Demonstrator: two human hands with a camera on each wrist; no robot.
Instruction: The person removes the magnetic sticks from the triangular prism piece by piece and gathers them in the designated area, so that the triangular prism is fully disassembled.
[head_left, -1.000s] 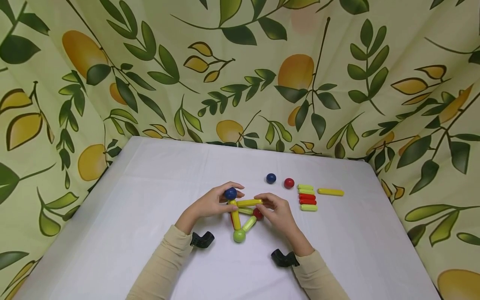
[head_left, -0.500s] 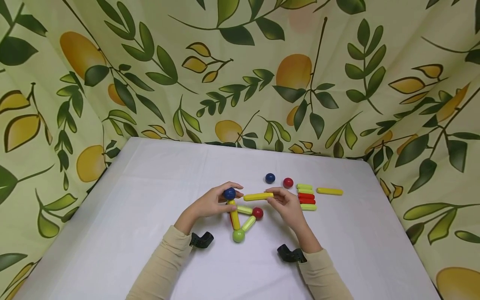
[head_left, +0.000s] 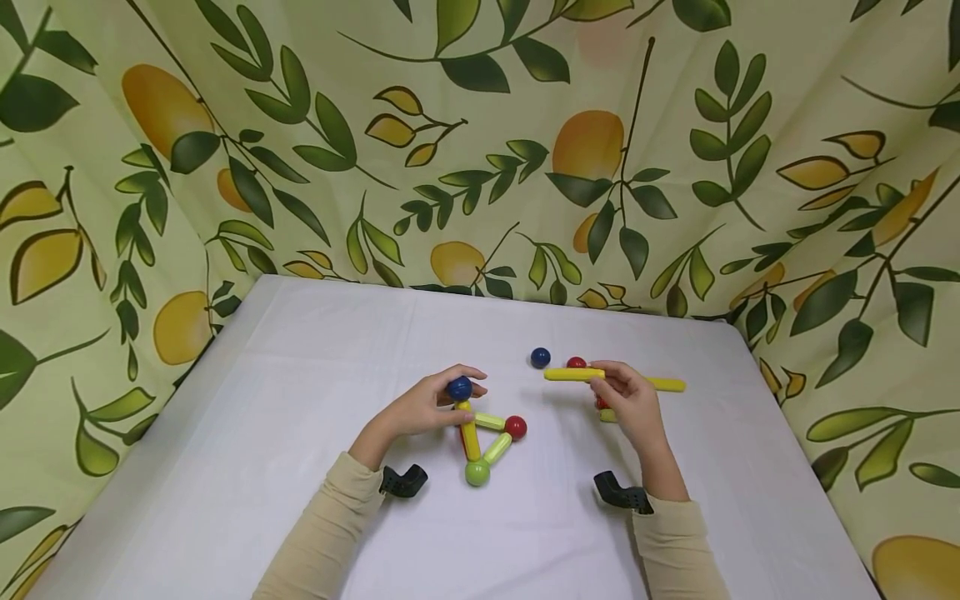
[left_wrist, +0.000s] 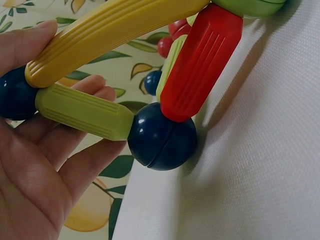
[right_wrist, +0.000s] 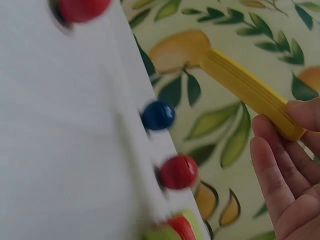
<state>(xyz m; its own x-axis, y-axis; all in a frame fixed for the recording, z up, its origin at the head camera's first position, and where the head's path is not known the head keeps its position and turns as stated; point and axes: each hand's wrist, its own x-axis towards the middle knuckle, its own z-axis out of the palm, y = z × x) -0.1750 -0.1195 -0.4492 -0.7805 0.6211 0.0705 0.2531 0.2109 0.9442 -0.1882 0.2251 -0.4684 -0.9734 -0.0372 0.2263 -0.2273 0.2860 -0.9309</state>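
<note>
My left hand [head_left: 416, 408] holds a frame of magnetic rods and balls near its top, by a dark blue ball [head_left: 460, 387] and a slanting yellow rod [head_left: 469, 437]. The frame's base has a light green ball [head_left: 477, 473], a red ball [head_left: 515, 427] and light green rods [head_left: 491, 421] between them. In the left wrist view, a light green rod [left_wrist: 82, 111] runs down to a lower blue ball [left_wrist: 162, 136], joined to a red rod [left_wrist: 202, 62]. My right hand [head_left: 633, 404] pinches a loose yellow rod [right_wrist: 250, 92] by one end, raised above the table.
A loose blue ball [head_left: 540, 357] and a partly covered red ball [head_left: 576, 362] lie at the back right. Behind the right hand are another yellow rod [head_left: 667, 384] and short rods, mostly hidden. A patterned curtain [head_left: 480, 150] hangs behind the white table [head_left: 337, 333].
My right hand has drawn the loose yellow rod away from the frame, to the right and back, over the spare pieces. My left hand stays at the frame's top.
</note>
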